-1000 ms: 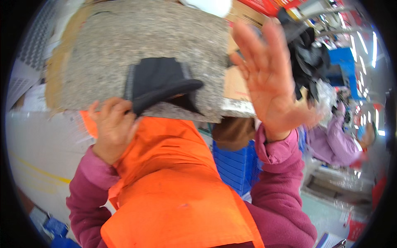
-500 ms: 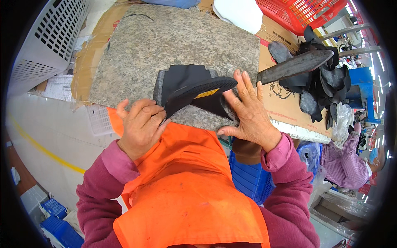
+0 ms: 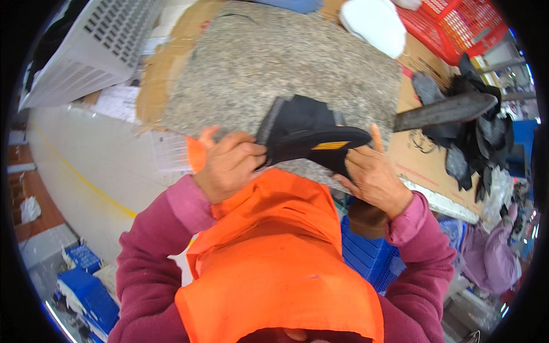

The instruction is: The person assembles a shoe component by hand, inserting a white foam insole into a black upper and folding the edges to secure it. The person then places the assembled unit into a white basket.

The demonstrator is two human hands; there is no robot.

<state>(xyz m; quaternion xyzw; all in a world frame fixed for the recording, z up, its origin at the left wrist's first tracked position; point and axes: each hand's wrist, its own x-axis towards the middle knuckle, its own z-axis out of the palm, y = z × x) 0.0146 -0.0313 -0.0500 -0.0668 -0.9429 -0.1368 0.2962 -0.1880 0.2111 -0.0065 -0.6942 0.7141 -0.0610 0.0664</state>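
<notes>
A black fabric piece with grey edging, a curved thick-edged strip and a yellow patch stands partly raised at the near edge of the stone slab. Its left end is pinched in my left hand, thumb below, one finger sticking up. My right hand is closed round the right end, with the index finger pointing up beside the curved strip. My fingertips are partly hidden behind the fabric.
Right of the slab, a dark metal blade-like bar juts over cardboard beside piled black pieces. A white flat piece and red basket lie beyond. A grey crate stands left; blue crates sit below. Another person's checked sleeve shows at right.
My right hand has gone from spread fingers to closing on the fabric's right end. The curved strip now lies flatter and straighter. The whole view has shifted, with the scene moving rightward.
</notes>
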